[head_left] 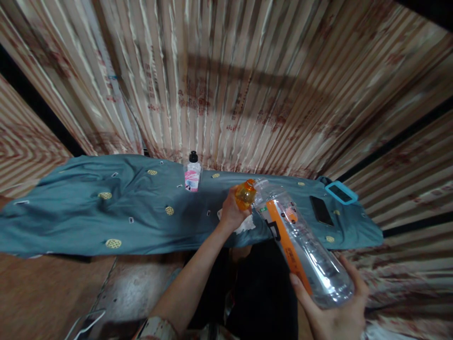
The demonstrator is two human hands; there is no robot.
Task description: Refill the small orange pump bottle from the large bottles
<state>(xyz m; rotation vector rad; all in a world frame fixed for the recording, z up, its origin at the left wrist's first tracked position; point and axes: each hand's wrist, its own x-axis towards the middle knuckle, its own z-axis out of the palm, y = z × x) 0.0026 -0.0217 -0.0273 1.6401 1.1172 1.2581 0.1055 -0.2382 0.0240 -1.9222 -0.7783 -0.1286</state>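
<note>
My left hand (232, 212) is wrapped round a small orange see-through bottle (245, 194) above the cloth. In my right hand (334, 307) is a large clear plastic bottle (313, 245) with an orange and black label, gripped near its base. This bottle is tilted, its neck pointing up and left to the mouth of the orange bottle. The two mouths are close together; whether they touch I cannot tell. Beneath my left hand lies a crumpled white tissue (247, 224), partly hidden. No flowing liquid can be made out.
A white and pink bottle with a black cap (192, 174) stands on the teal patterned cloth (141, 208). To the right lie a dark phone (321, 210) and a blue-framed device (341, 192). A pleated curtain (219, 85) hangs behind, with dark poles at both sides.
</note>
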